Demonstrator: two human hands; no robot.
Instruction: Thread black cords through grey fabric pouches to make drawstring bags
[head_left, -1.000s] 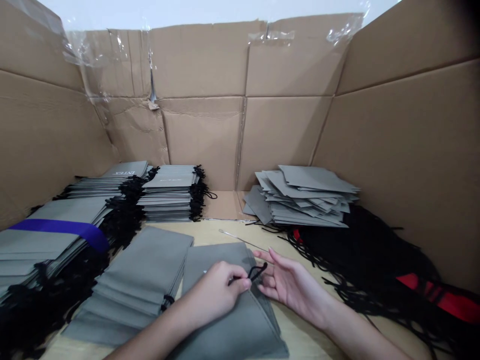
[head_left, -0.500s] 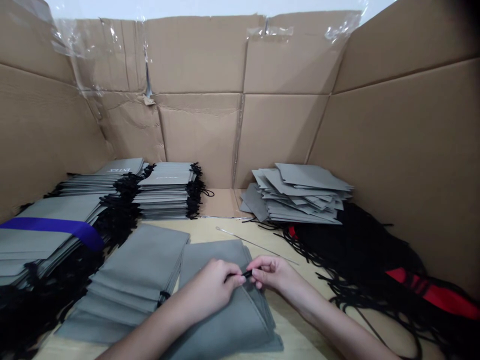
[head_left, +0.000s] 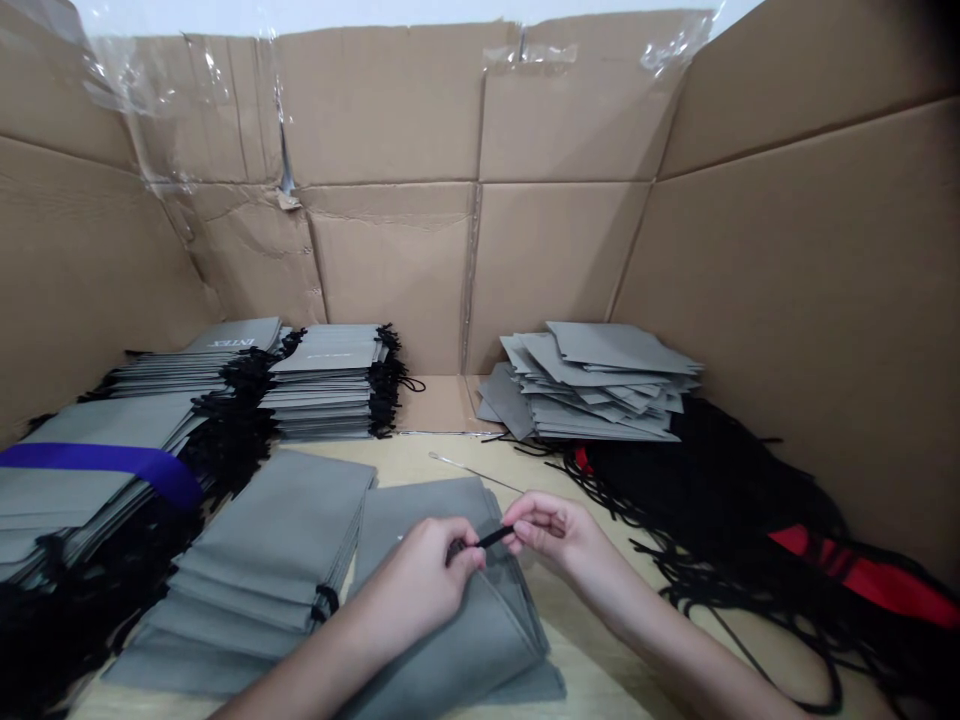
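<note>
My left hand pinches a short length of black cord just above a grey cloth pouch. The cord's other end is between the fingertips of my right hand, so it stretches between both hands. The pouch lies on a small stack of grey pouches under my left hand and wrist. To the left, several grey pouches overlap in a fanned pile, with a black cord knot at its lower right edge. A thin metal rod with a looped end lies beyond my hands, partly hidden by my right hand.
Grey pouches with black cords are stacked at the back left, and a bundle with a purple band is at the left. A loose grey stack and a heap of black cords lie right. Cardboard walls surround the table.
My right hand has moved slightly up and away from my left, and more of the black cord shows between them. The view has shifted a little.
</note>
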